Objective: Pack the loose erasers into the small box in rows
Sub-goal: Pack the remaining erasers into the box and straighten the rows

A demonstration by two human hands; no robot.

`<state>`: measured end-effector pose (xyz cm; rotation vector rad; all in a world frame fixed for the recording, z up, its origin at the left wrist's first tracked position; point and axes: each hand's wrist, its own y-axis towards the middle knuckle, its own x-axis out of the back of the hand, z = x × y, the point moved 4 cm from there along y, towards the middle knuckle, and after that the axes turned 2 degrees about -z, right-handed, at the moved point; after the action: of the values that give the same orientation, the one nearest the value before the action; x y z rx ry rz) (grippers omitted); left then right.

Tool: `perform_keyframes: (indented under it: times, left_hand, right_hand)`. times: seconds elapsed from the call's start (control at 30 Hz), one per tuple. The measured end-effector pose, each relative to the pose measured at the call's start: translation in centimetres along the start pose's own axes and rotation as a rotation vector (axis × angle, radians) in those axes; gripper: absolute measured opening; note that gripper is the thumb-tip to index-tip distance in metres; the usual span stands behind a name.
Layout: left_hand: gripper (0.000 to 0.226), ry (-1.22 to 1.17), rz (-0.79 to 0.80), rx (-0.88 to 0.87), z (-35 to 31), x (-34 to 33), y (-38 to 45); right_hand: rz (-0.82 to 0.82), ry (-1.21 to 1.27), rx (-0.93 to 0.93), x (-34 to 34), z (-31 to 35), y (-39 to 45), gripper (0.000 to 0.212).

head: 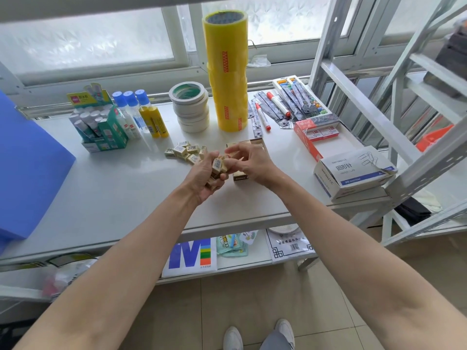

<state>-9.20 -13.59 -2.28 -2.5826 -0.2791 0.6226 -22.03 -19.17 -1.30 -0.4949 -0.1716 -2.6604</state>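
Several erasers [216, 167] in left hand [206, 173]

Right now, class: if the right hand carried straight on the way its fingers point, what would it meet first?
Its fingers point left, toward the left hand and the bunch of erasers it grips, so those erasers come first, probably. The right hand hovers over the small box; depth is unclear.

Bare forearms, grey trousers [274, 341], white shoes [285, 330].

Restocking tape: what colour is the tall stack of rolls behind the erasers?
Yellow, with small red printed labels; the tall stack of rolls shows clearly in the head view.
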Motion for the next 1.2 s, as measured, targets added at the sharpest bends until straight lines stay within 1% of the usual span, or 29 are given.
perform_keyframes:
  times: [0.1, 0.17, 0.23, 0.3, 0.4, 0.53, 0.63, 0.73, 0.8, 0.87, 0.93, 0.97, 1.03, 1.1, 1.17, 1.2]
  left_hand:
    - [0.024, 0.024, 0.017, 0.014, 0.2, -0.1, -0.3]
    - [0.026, 0.035, 0.025, 0.02, 0.2, -0.1, -0.5]
    - [0.026, 0.102, -0.006, 0.007, 0.0, 0.0, -0.6]
    - [0.023, 0.196, -0.038, -0.017, -0.1, 0.3, -0.7]
    - [0.02, 0.253, -0.018, -0.034, -0.1, 0.0, -0.9]
    - [0.03, 0.303, 0.016, -0.053, 0.4, -0.7, -0.6]
    - [0.036, 0.32, 0.029, -0.065, 0.6, -1.2, -0.4]
    - [0.031, 0.367, 0.012, -0.058, 0.5, -1.7, -0.4]
    - [0.029, 0.376, -0.015, -0.056, 0.4, -1.8, -0.2]
    - [0.029, 0.376, -0.046, -0.066, 0.1, -1.8, 0.2]
    - [0.022, 0.414, -0.052, -0.082, -0.3, -1.9, 0.4]
    - [0.017, 0.44, -0.047, -0.088, -0.5, -2.0, 0.4]
    - [0.014, 0.499, -0.035, -0.096, -1.0, -2.1, 0.6]
    - [0.014, 0.556, -0.022, -0.102, -1.2, -2.2, 0.7]
    - [0.015, 0.567, -0.02, -0.106, -1.2, -2.3, 0.6]
    - [0.016, 0.56, -0.032, -0.113, -1.2, -2.3, 0.6]
  right_hand:
    - [0.015, 0.074, -0.027, 0.4, 0.0, -0.6, 0.027]
    - [-0.013, 0.127, -0.069, 1.0, 0.0, -1.1, 0.025]
    - [-0.054, 0.196, -0.111, 1.7, -0.2, -1.5, 0.024]
    - [-0.058, 0.256, -0.122, 2.0, -0.5, -1.8, 0.023]
    - [-0.059, 0.309, -0.118, 2.1, -0.6, -2.3, 0.017]
    - [-0.129, 0.362, -0.18, 2.4, -0.7, -2.7, 0.007]
    - [-0.178, 0.413, -0.21, 2.6, -1.0, -2.9, 0.007]
    - [-0.181, 0.41, -0.201, 2.9, -1.1, -3.1, 0.013]
    - [-0.16, 0.376, -0.18, 3.0, -0.9, -3.2, 0.017]
    - [-0.095, 0.278, -0.125, 3.0, -0.5, -3.1, 0.028]
    - [-0.021, 0.165, -0.062, 2.9, -0.3, -2.9, 0.042]
    - [0.0, 0.104, -0.036, 2.9, -0.3, -2.7, 0.043]
    - [0.013, -0.029, 0.006, 3.2, -0.3, -2.4, 0.039]
    - [0.007, -0.185, 0.034, 3.7, -0.3, -2.3, 0.03]
    - [0.002, -0.305, 0.068, 4.2, 0.0, -2.2, 0.022]
    - [-0.004, -0.348, 0.091, 4.4, 0.0, -2.0, 0.022]
